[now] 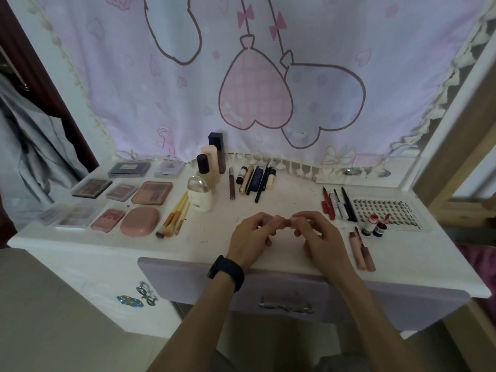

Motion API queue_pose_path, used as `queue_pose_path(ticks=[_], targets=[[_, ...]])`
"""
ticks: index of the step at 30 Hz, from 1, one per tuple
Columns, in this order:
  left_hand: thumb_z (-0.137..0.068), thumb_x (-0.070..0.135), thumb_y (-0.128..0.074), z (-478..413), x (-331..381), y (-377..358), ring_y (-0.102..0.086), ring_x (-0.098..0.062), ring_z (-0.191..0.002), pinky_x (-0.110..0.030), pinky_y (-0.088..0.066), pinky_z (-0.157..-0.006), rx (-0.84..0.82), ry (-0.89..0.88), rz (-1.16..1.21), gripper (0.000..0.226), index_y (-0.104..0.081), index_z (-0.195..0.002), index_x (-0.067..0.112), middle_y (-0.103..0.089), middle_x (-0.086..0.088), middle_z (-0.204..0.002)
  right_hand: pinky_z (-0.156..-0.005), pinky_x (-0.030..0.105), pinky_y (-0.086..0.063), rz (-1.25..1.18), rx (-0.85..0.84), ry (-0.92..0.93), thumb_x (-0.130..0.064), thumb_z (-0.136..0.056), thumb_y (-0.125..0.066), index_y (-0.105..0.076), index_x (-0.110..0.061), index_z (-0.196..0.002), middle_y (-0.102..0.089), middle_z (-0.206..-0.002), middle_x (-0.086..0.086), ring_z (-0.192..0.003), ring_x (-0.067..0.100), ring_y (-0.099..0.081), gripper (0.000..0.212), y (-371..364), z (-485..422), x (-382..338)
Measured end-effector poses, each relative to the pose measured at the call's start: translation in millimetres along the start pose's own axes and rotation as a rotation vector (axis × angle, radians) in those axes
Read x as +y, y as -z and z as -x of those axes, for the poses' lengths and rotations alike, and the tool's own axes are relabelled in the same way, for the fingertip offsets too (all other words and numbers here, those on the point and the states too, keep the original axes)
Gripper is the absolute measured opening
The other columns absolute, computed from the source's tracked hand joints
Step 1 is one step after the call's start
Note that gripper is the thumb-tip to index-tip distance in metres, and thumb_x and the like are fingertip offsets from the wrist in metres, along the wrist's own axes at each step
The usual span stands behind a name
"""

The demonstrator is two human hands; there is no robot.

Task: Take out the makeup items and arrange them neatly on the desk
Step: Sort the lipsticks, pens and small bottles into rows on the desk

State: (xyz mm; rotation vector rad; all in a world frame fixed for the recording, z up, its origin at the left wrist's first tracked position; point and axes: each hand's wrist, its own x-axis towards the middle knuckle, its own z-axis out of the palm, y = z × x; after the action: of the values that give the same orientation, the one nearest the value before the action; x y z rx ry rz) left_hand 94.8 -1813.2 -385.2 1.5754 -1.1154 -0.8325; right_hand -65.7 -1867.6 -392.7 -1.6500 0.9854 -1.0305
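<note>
Both my hands meet over the front middle of the white desk (214,237). My left hand (251,237) and my right hand (319,237) pinch the two ends of a small pink tube (285,220) between their fingertips; most of it is hidden by the fingers. Palettes and compacts (151,193) lie in rows on the left. Brushes (174,216), bottles (208,167) and a white jar (200,194) stand mid-left. Pencils and tubes (253,181) lie at the back centre, pens (339,204) to the right.
A lash tray (386,208), small vials (373,225) and two lip tubes (362,251) lie at the right. The lilac drawer front (375,299) with a metal handle (285,304) sits below the desk edge. A pink curtain (255,76) hangs behind.
</note>
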Motion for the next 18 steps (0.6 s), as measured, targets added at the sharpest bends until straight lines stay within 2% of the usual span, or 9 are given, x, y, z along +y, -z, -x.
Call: queue_pose_path(ticks=[3, 5, 8, 10, 13, 16, 18], targets=[[-0.098, 0.043, -0.054, 0.2, 1.2, -0.8, -0.058, -0.006, -0.064, -0.023, -0.043, -0.063, 0.011, 0.000, -0.014, 0.031, -0.072, -0.101, 0.019, -0.068, 0.003, -0.086, -0.050, 0.020, -0.046, -0.095, -0.023, 0.033, -0.033, -0.099, -0.060, -0.066, -0.040, -0.105, -0.071, -0.102, -0.010, -0.055, 0.011, -0.057, 0.011, 2.0, 3.0, -1.2], [-0.098, 0.042, -0.054, 0.6, 1.4, -0.3, -0.058, -0.006, -0.064, -0.023, -0.043, -0.062, 0.011, -0.007, -0.019, 0.031, -0.072, -0.102, 0.017, -0.068, 0.002, -0.088, -0.052, 0.021, -0.048, -0.102, -0.027, 0.041, -0.033, -0.099, -0.061, -0.065, -0.042, -0.109, -0.069, -0.107, -0.014, -0.056, 0.011, -0.058, 0.014, 2.3, 3.8, -1.4], [-0.099, 0.042, -0.053, 0.8, 1.8, 0.6, -0.058, -0.006, -0.065, -0.022, -0.043, -0.062, -0.001, -0.013, -0.031, 0.032, -0.072, -0.104, 0.016, -0.069, 0.000, -0.093, -0.051, 0.019, -0.047, -0.076, -0.015, -0.015, -0.050, -0.093, -0.061, -0.061, -0.040, -0.119, -0.071, -0.105, -0.014, -0.057, 0.004, -0.060, 0.028, 1.0, 2.4, -3.4], [-0.099, 0.041, -0.053, 0.7, 2.3, 0.5, -0.057, -0.004, -0.064, -0.021, -0.043, -0.062, -0.005, -0.015, -0.041, 0.032, -0.072, -0.105, 0.016, -0.069, 0.002, -0.091, -0.053, 0.016, -0.045, 0.003, 0.009, -0.053, -0.062, -0.090, -0.053, -0.065, -0.037, -0.109, -0.073, -0.095, -0.014, -0.061, -0.001, -0.062, 0.034, -0.3, -0.1, -4.8], [-0.099, 0.039, -0.054, 0.4, 1.4, 0.3, -0.057, -0.006, -0.065, -0.020, -0.043, -0.061, 0.002, -0.015, -0.038, 0.030, -0.072, -0.104, 0.017, -0.068, 0.001, -0.089, -0.059, 0.010, -0.043, 0.088, 0.029, -0.021, -0.050, -0.099, -0.050, -0.069, -0.033, -0.094, -0.070, -0.081, -0.018, -0.068, -0.003, -0.062, 0.025, -2.5, -2.3, -2.1], [-0.099, 0.041, -0.053, 0.7, 0.8, -0.5, -0.057, -0.006, -0.064, -0.020, -0.042, -0.061, 0.005, -0.011, -0.031, 0.030, -0.072, -0.102, 0.018, -0.068, 0.000, -0.089, -0.051, 0.017, -0.045, -0.022, 0.002, 0.016, -0.033, -0.100, -0.057, -0.066, -0.032, -0.100, -0.071, -0.092, -0.012, -0.061, 0.002, -0.060, 0.009, -0.5, 0.3, 2.0], [-0.099, 0.041, -0.053, 0.7, 1.7, -1.2, -0.057, -0.007, -0.064, -0.021, -0.042, -0.060, 0.009, -0.004, -0.027, 0.031, -0.073, -0.100, 0.018, -0.068, 0.000, -0.086, -0.051, 0.022, -0.048, -0.080, -0.019, 0.025, -0.027, -0.100, -0.059, -0.065, -0.035, -0.103, -0.071, -0.099, -0.008, -0.055, 0.012, -0.059, 0.010, 1.9, 2.1, 1.5]])
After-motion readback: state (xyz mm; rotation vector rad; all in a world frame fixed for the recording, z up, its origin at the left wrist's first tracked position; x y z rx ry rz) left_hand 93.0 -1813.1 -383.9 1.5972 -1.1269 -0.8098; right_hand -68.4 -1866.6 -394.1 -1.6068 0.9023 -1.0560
